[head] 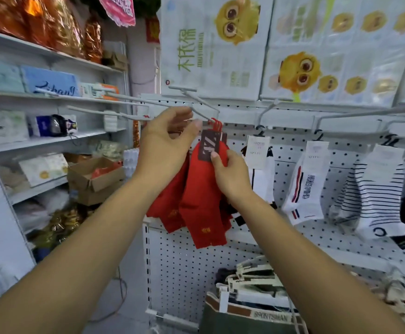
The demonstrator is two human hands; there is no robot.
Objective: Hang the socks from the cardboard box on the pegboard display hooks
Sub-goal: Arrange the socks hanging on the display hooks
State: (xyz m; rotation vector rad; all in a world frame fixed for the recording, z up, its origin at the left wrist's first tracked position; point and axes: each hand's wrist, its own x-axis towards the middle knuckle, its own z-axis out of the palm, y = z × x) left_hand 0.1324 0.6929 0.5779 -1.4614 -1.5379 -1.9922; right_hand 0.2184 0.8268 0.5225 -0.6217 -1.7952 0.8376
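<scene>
Several pairs of red socks [201, 208] hang in a bunch before the white pegboard [290, 160], their red plastic hangers [217, 125] at the tip of a grey display hook [200, 112]. My right hand [228, 177] pinches the dark brown card label [210, 147] on the front pair, thumb on the card. My left hand [165, 145] is raised beside the hook, its fingers curled loosely just left of the hangers; whether it holds anything is hidden. An open cardboard box [95, 179] with red socks inside sits on a shelf at the left.
White and striped socks [375, 189] hang on hooks to the right. More long bare hooks [114, 98] stick out at upper left. Shelves with packaged goods [49, 80] fill the left side. Bundled socks [249, 300] lie low at the front right.
</scene>
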